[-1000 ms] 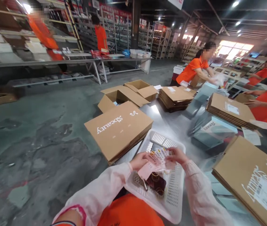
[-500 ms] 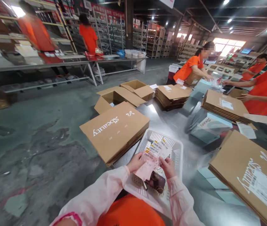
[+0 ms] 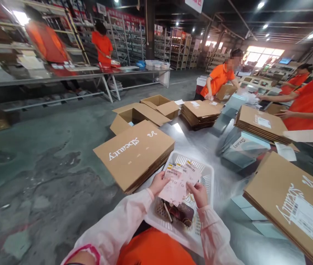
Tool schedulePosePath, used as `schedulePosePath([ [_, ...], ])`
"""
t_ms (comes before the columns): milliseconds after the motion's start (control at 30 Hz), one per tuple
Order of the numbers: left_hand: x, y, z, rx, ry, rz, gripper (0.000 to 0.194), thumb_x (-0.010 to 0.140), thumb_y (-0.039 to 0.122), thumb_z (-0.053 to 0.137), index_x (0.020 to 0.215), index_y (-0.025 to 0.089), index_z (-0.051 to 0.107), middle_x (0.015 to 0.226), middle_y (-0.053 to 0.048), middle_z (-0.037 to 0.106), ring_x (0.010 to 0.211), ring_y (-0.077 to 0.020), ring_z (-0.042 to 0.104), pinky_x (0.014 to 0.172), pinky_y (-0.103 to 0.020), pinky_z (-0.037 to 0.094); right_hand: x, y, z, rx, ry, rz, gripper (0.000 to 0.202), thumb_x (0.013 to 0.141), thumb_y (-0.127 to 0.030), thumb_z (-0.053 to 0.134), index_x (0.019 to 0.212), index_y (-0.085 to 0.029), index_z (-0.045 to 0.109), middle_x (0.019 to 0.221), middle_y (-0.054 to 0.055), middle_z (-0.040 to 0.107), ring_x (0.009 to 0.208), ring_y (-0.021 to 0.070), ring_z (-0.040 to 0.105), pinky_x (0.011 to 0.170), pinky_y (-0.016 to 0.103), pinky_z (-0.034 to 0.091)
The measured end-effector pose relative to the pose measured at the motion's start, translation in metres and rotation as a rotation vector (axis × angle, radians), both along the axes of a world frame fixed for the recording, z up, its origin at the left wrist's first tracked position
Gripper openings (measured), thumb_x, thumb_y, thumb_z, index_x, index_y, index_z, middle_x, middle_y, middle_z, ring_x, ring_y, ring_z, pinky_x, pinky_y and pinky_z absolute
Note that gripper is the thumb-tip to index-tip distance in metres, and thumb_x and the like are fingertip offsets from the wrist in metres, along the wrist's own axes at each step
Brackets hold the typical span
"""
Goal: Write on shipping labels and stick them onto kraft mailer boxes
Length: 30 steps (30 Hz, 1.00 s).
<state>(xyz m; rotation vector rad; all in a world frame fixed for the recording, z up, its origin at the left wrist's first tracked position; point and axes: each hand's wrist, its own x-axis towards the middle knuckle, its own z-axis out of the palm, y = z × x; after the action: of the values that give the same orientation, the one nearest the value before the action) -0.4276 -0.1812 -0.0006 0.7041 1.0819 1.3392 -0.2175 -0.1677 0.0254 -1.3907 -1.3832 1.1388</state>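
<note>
Several printed paper slips (image 3: 176, 186) with barcodes and yellow marks are fanned out between my two hands. My left hand (image 3: 159, 183) pinches them at their left side. On the right, my right hand (image 3: 198, 193) grips the slips between thumb and fingers. Beneath the papers stands a white plastic basket (image 3: 211, 173) with perforated walls. Inside it lie a dark brown item (image 3: 185, 214), whose kind I cannot make out, and a slim pen-like stick (image 3: 167, 211). The papers hide part of the basket's contents.
Stacked flat cartons (image 3: 134, 154) lie left of the basket, and labelled cartons (image 3: 297, 206) lie right on the metal table (image 3: 192, 143). Open boxes (image 3: 130, 117) stand beyond. Pale blue boxes (image 3: 246, 149) sit at right. Co-workers in orange shirts (image 3: 219, 79) stand across and right.
The slips have been shifted in my hands, and the left ones now overlap more closely. Across the table, a co-worker's arm has drawn back towards the carton stack.
</note>
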Motion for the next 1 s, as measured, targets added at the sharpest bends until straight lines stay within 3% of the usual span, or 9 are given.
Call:
schedulePosePath([
  [100, -0.003, -0.001, 0.000, -0.043, -0.081, -0.027, 0.042, 0.050, 0.029, 0.085, 0.083, 0.013, 0.064, 0.084, -0.008, 0.074, 0.081, -0.0239, 0.068, 0.077, -0.035, 0.051, 0.002, -0.003, 0.003, -0.047, 0.040, 0.002, 0.043, 0.060, -0.058, 0.074, 0.062, -0.016, 0.067, 0.055, 0.005, 0.062, 0.048, 0.0168, 0.052, 0.047, 0.031, 0.043],
  [267, -0.010, -0.006, 0.007, -0.118, -0.232, -0.197, 0.042, 0.050, 0.027, 0.086, 0.083, 0.011, 0.066, 0.083, -0.012, 0.074, 0.081, -0.0268, 0.070, 0.080, -0.040, 0.052, 0.004, -0.006, 0.009, -0.097, 0.078, 0.028, 0.043, 0.056, -0.057, 0.078, 0.063, -0.015, 0.068, 0.056, 0.005, 0.064, 0.049, 0.0167, 0.053, 0.049, 0.030, 0.043],
  [467, -0.004, -0.004, 0.012, -0.165, -0.336, -0.330, 0.036, 0.054, 0.020, 0.085, 0.084, 0.009, 0.069, 0.083, -0.013, 0.075, 0.081, -0.0264, 0.070, 0.083, -0.040, 0.050, -0.005, -0.009, 0.014, -0.155, 0.114, 0.107, 0.044, 0.046, -0.050, 0.085, 0.071, -0.016, 0.073, 0.075, 0.010, 0.073, 0.066, 0.0254, 0.065, 0.064, 0.038, 0.052],
  [833, -0.012, -0.002, -0.004, -0.154, -0.433, -0.299, 0.034, 0.060, 0.013, 0.079, 0.092, 0.009, 0.067, 0.087, -0.012, 0.073, 0.086, -0.0250, 0.068, 0.090, -0.041, 0.047, 0.001, -0.009, 0.013, -0.131, 0.112, 0.052, 0.045, 0.045, -0.053, 0.084, 0.071, -0.018, 0.072, 0.078, 0.011, 0.074, 0.074, 0.0312, 0.067, 0.070, 0.045, 0.054],
  [1000, -0.025, 0.001, 0.001, -0.111, -0.454, -0.222, 0.028, 0.069, 0.014, 0.074, 0.095, 0.014, 0.064, 0.090, -0.007, 0.072, 0.086, -0.0205, 0.068, 0.093, -0.039, 0.046, 0.006, -0.002, 0.009, -0.064, 0.097, -0.012, 0.048, 0.048, -0.058, 0.080, 0.075, -0.020, 0.071, 0.081, 0.010, 0.074, 0.081, 0.0320, 0.066, 0.080, 0.049, 0.051],
])
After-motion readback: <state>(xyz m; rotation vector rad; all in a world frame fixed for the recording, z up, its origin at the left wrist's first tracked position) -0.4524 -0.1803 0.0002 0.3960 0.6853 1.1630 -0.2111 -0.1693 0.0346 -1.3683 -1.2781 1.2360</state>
